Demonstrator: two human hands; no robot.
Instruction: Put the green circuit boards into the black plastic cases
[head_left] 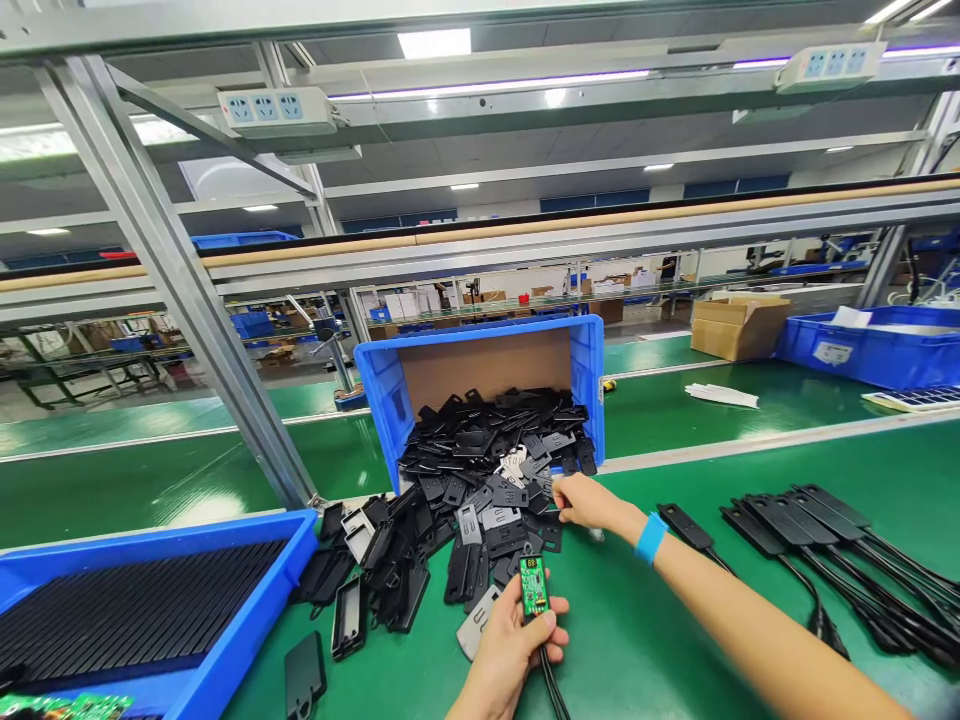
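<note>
A green-topped workbench (637, 650) is spreading across the foreground, with a pale seam (750, 442) running across it. At left, a slanting aluminium-profile post (199, 310) is rising toward the overhead frame, while a long metal crossbeam (525, 232) is spanning the view. White socket strips (274, 110) are hanging at upper left and upper right, and a violet-white light tube (495, 84) is glowing between them. Behind, a bright panel light (435, 43) and smaller fixtures are shining from the dark grey ceiling (525, 150). Dark blue panels (600, 201), possibly windows, are lining the far wall, and distant benches are bearing cardboard boxes (607, 309).
</note>
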